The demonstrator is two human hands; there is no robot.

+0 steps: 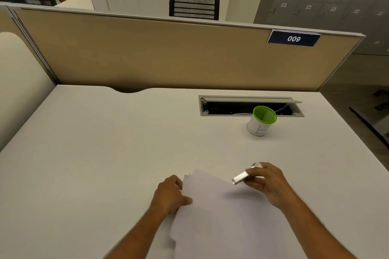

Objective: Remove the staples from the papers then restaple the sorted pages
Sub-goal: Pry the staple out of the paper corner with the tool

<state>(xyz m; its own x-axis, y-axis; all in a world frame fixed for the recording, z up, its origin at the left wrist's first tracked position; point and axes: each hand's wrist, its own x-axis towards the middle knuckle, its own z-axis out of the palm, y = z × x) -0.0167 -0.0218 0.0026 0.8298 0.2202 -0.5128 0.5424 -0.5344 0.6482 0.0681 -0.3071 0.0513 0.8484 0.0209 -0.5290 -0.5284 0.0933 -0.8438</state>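
Observation:
A stack of white papers (221, 212) lies slightly fanned on the desk in front of me. My left hand (170, 195) grips the stack's left edge, thumb on top of the sheets. In my right hand (267, 183) I hold a small silver stapler (242, 177), fingers curled round its rear end. The stapler's nose points left and hovers at the top right corner of the papers. Whether it touches the sheets is unclear because of blur.
A white cup with a green mesh rim (262, 121) stands at the back right, beside an open cable tray (250, 105) sunk into the white desk (105, 153). A tan partition (147, 52) closes the far edge.

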